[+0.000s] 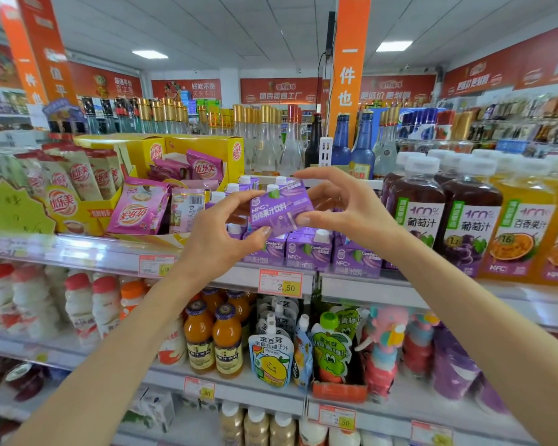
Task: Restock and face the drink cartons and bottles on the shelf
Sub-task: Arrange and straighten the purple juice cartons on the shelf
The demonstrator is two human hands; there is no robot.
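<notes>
Purple carton (pixel 279 209) sits mid-frame, held in the air by both hands, tilted, front label toward camera, white cap at its top edge. Left hand (pixel 219 233) pinches the lower left corner, thumb under the bottom edge, fingertips on the left side. Right hand (pixel 335 202) pinches the right edge with thumb on the front face; its upper fingers are spread and curled clear of the box. Directly below and behind stands the row of matching purple cartons (pixel 310 249) on the shelf (pixel 78 252), caps up, faces mostly forward. Grape juice bottles (pixel 445 214) stand just right of that row, pink sachets (pixel 139 210) just left. Price tag (pixel 280 282) is on the shelf edge below. Handling judgement: small, light, fairly stiff paperboard, smooth coated faces, crushable if squeezed hard; best held across the side panels or edges, not by the cap.
</notes>
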